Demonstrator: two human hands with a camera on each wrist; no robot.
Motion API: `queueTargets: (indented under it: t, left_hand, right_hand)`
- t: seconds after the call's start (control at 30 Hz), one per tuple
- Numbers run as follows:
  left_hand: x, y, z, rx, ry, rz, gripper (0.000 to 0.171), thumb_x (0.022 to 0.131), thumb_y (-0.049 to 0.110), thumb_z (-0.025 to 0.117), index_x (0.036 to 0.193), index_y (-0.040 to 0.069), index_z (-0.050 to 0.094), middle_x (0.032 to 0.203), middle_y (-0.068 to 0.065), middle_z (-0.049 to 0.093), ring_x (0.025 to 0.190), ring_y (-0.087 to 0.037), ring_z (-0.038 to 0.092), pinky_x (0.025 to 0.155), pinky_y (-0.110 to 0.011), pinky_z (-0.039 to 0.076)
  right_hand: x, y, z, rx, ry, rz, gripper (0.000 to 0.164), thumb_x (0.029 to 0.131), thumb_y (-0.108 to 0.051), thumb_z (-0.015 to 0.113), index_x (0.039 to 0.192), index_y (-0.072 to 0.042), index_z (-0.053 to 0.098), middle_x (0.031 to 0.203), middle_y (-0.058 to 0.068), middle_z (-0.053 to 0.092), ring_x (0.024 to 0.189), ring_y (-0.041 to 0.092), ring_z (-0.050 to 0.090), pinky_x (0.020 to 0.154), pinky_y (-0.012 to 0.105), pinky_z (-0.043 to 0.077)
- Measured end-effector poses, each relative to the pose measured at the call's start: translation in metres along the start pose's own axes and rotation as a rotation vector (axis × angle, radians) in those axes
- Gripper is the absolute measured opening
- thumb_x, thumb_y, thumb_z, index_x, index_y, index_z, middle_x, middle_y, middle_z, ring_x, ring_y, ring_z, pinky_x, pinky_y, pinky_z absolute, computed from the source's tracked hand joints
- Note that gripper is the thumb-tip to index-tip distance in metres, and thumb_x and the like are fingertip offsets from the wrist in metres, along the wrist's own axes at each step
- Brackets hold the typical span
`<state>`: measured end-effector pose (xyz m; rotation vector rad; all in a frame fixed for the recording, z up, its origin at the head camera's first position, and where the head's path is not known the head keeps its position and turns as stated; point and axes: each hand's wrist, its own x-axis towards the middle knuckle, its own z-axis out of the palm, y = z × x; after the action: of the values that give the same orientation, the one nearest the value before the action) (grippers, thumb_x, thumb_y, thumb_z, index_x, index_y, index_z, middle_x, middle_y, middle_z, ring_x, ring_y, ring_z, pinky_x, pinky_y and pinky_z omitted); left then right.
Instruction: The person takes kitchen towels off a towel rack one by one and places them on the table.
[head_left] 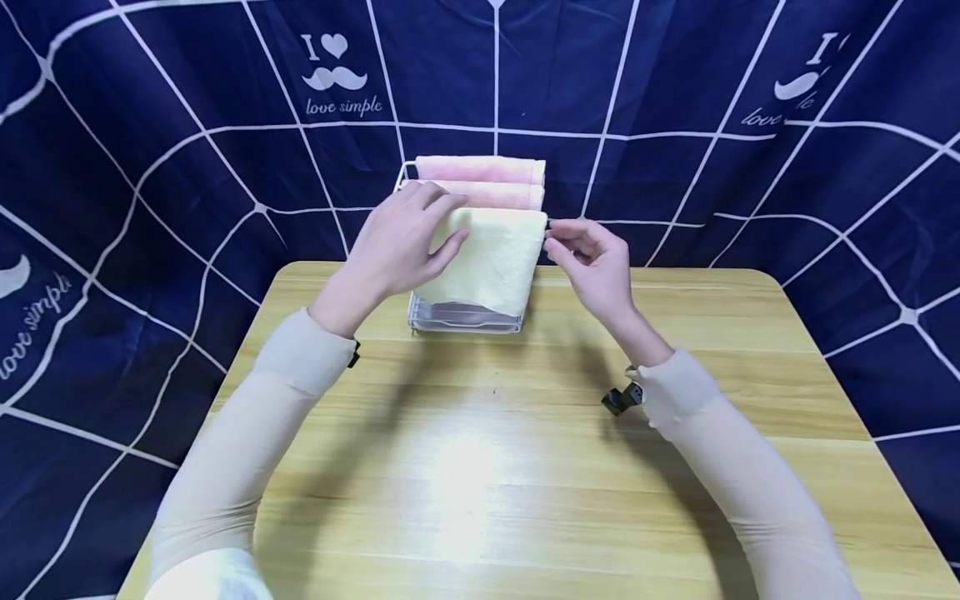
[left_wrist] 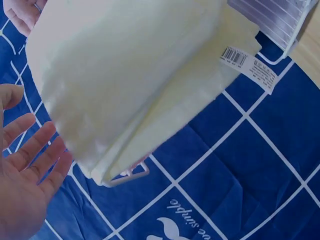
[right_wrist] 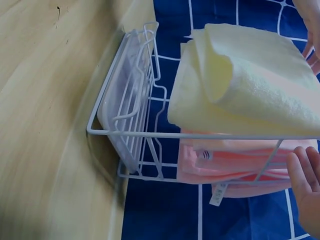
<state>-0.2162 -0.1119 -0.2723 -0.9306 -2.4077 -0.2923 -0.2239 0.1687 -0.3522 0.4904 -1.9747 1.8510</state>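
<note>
In the head view, a yellow towel (head_left: 491, 254) is being borne by the front of a white wire rack (head_left: 467, 329), and pink towels (head_left: 480, 196) are being carried behind it on the same rack. The yellow towel appears to be being settled into place. Good work would mean both upper corners being steadied and the cloth being eased level along the rack, as its lower edge seems to be hanging slightly lower toward the rack's right end. Over the rack's left side, the left hand (head_left: 405, 233) is being held with its fingers parted. Beside the rack's right side, the right hand (head_left: 594, 260) is being held with thumb and fingertips near the towel's corner; any contact cannot be told.

In the left wrist view, the left fingers are being held straight and spread, with nothing being gripped; whether the towel's edge is being touched cannot be told. A label (left_wrist: 248, 67) is being left dangling beside the rack's lower part.

In the right wrist view, the right fingers are being held nearly straight near the rack's upper bar, with nothing visibly being gripped. Above that bar a loose fold is being shown bulging, best being smoothed flat with light pressure.
</note>
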Motion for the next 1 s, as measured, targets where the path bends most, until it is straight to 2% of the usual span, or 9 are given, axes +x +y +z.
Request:
queueTargets:
  t: [0.23, 0.33, 0.5, 0.7, 0.9, 1.0]
  left_hand:
    - [0.005, 0.001, 0.008, 0.018, -0.023, 0.008, 0.035, 0.104, 0.034, 0.062, 0.123, 0.006, 0.069, 0.113, -0.015, 0.071, 0.106, -0.036, 0.066, 0.092, -0.048, 0.055]
    - [0.008, 0.001, 0.01, 0.024, -0.033, 0.003, 0.034, 0.105, 0.035, 0.061, 0.12, 0.006, 0.069, 0.11, -0.015, 0.07, 0.101, -0.035, 0.065, 0.086, -0.047, 0.055]
    - [0.01, -0.002, 0.013, 0.024, -0.034, 0.002, 0.028, 0.105, 0.031, 0.062, 0.116, 0.006, 0.071, 0.105, -0.015, 0.069, 0.096, -0.034, 0.063, 0.084, -0.045, 0.054]
    - [0.015, -0.004, 0.015, 0.018, -0.049, 0.013, 0.022, 0.105, 0.026, 0.063, 0.112, 0.006, 0.071, 0.102, -0.014, 0.069, 0.096, -0.035, 0.064, 0.084, -0.045, 0.053]
    - [0.019, -0.003, 0.016, -0.001, -0.072, -0.001, 0.019, 0.105, 0.024, 0.065, 0.111, 0.007, 0.072, 0.103, -0.014, 0.071, 0.099, -0.035, 0.067, 0.085, -0.046, 0.055]
    - [0.02, -0.003, 0.016, -0.01, -0.078, -0.004, 0.019, 0.105, 0.024, 0.065, 0.112, 0.007, 0.072, 0.103, -0.014, 0.071, 0.1, -0.035, 0.067, 0.086, -0.046, 0.055]
  right_hand:
    - [0.003, 0.006, 0.005, 0.056, -0.021, 0.006, 0.02, 0.094, 0.011, 0.07, 0.112, 0.016, 0.069, 0.093, -0.016, 0.078, 0.081, -0.001, 0.074, 0.073, 0.016, 0.06]
    - [0.004, 0.008, 0.007, 0.1, -0.029, 0.012, 0.015, 0.093, 0.013, 0.069, 0.108, 0.009, 0.072, 0.091, -0.014, 0.077, 0.081, 0.001, 0.073, 0.074, 0.018, 0.061]
    - [0.007, 0.011, 0.01, 0.106, -0.032, 0.008, 0.024, 0.092, 0.014, 0.068, 0.102, -0.006, 0.075, 0.09, -0.014, 0.077, 0.082, 0.0, 0.073, 0.075, 0.02, 0.063]
    - [0.009, 0.012, 0.01, 0.118, -0.04, 0.006, 0.024, 0.093, 0.014, 0.068, 0.101, -0.008, 0.074, 0.09, -0.013, 0.078, 0.082, 0.001, 0.074, 0.077, 0.026, 0.065]
    - [0.011, 0.011, 0.009, 0.149, -0.042, 0.027, 0.033, 0.092, 0.015, 0.068, 0.096, -0.017, 0.076, 0.087, -0.012, 0.078, 0.079, 0.001, 0.074, 0.074, 0.021, 0.063]
    - [0.012, 0.01, 0.007, 0.201, -0.049, 0.058, 0.037, 0.091, 0.017, 0.067, 0.093, -0.019, 0.077, 0.086, -0.01, 0.079, 0.078, 0.003, 0.075, 0.073, 0.021, 0.063]
